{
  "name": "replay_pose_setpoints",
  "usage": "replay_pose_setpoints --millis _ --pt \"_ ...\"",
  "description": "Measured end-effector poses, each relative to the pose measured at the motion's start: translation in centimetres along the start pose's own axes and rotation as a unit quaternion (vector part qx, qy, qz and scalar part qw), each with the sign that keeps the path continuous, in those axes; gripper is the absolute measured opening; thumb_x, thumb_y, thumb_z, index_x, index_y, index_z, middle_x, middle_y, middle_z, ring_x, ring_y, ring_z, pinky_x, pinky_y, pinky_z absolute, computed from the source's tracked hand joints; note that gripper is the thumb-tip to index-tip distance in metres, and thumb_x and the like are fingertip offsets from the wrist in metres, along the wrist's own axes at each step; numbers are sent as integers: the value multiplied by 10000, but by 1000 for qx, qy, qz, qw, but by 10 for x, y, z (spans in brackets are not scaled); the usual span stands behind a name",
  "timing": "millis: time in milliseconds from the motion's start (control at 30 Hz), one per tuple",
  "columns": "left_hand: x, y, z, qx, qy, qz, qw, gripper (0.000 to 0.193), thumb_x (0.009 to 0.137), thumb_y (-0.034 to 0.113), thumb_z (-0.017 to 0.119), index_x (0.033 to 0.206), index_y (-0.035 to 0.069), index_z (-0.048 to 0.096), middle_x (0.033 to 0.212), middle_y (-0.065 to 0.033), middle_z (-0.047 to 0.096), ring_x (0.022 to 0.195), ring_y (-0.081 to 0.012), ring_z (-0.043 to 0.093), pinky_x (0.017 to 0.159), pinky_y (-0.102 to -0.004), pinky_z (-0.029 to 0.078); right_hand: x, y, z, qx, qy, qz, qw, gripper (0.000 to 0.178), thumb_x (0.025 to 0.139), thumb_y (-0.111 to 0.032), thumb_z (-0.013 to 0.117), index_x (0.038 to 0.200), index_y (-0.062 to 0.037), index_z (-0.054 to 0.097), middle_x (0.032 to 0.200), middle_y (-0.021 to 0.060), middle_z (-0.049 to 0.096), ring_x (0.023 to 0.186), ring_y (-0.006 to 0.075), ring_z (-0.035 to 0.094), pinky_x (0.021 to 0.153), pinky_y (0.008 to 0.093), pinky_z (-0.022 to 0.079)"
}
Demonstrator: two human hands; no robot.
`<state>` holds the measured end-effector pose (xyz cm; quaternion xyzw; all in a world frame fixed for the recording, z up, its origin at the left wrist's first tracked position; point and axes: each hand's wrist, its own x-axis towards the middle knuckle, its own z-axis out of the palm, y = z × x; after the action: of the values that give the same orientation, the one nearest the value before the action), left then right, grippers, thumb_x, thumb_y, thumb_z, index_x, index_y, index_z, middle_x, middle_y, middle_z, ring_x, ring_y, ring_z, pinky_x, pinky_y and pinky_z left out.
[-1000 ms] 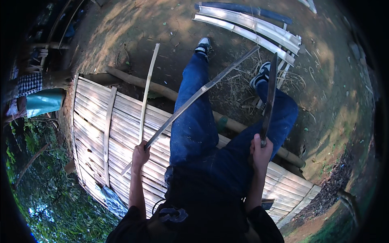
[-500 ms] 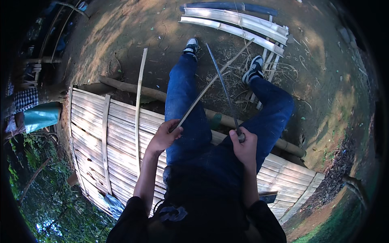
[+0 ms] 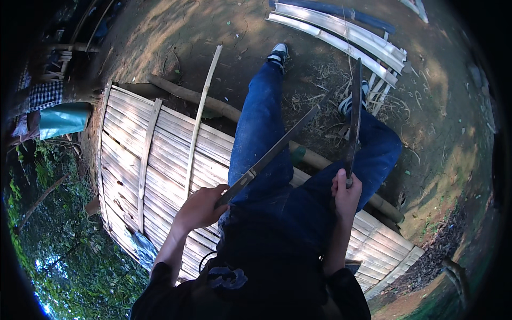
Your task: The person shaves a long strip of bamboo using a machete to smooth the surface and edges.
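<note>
Left hand [image 3: 202,209]: you are clamping fingers and thumb on the near end of a bamboo strip [image 3: 280,145], which is slanting far and right over your left leg [image 3: 257,120]. Right hand [image 3: 346,194]: you are holding fingers clamped around the handle of a machete [image 3: 354,117]; its blade is pointing far, right of the strip. At left, a paler strip [image 3: 204,104] is crossing the slatted platform's [image 3: 173,154] far edge. Split bamboo lengths [image 3: 341,28] are lying far right.
</note>
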<state>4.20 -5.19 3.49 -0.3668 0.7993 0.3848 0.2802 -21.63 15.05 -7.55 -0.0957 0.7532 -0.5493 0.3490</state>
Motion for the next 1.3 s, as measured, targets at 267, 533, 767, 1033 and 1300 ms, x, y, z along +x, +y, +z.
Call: replay_pose_setpoints --millis 267,533,767,1033,1300 --pt "0 50 -17 -258 272 53 925 175 899 98 605 991 -48 633 626 -104 642 538 -117 615 548 -250 479 -4 -9 7 23 4 -7 1000 325 934 -243 592 688 -40 531 538 -36 457 482 39 420 448 217 315" --pt "56 83 -61 -243 441 280 817 490 945 437 487 1065 -26 593 1007 -134 585 893 -214 559 817 -316 430 -22 -32 37 19 -92 -61 994 315 926 -222 581 735 28 574 501 17 474 485 48 438 450 252 319" --pt "71 117 -53 -593 338 439 584 465 1012 410 359 691 74 358 551 -60 405 492 -171 460 532 -313 405 -26 -66 84 44 -185 -163 968 362 939 -274 545 738 25 582 506 74 516 439 149 507 451 293 362" --pt "77 138 -65 -588 369 391 604 504 1016 450 324 608 156 299 462 37 222 390 -81 127 421 -244 151 3 -30 100 116 -139 -141 973 425 951 -292 523 685 37 562 502 130 505 454 162 529 464 318 384" --pt "81 135 -73 -613 324 414 591 506 1010 469 325 610 160 294 463 36 230 397 -70 137 423 -234 160 3 -84 95 28 -158 -269 950 354 913 -282 583 736 24 600 515 166 527 470 271 584 460 349 409"
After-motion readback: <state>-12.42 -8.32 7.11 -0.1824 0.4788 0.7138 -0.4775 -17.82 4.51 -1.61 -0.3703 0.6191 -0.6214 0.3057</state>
